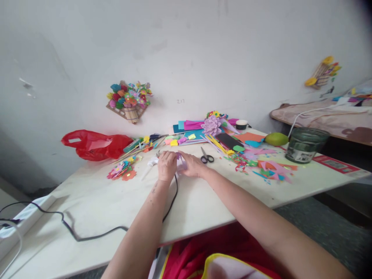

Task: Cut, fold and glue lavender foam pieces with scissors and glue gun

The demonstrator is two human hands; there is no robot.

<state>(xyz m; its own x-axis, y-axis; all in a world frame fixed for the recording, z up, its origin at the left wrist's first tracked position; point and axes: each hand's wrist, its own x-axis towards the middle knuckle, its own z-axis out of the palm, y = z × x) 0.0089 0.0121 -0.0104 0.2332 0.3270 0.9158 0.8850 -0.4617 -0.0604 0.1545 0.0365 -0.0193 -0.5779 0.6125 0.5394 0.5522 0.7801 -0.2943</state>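
My left hand (167,166) and my right hand (191,165) meet above the middle of the white table. Between them is a light purple piece of craft sheet (182,164), partly covered by my fingers. The left fingers are curled closed at its left side, and those on the right are pinched on its other side. Just left of my left hand lies a white tool that looks like a glue gun (152,161), mostly hidden. A black cord (175,193) runs from under that hand. Close to my right hand rest dark-handled scissors (207,158).
Left are cut flowers (123,169) and a red plastic bag (95,145). Coloured sheets (194,124), a purple flower (211,124) and a phone (228,142) lie behind. Scraps (269,166) and a glass jar (305,145) stand right. A power strip (27,217) sits at the left edge.
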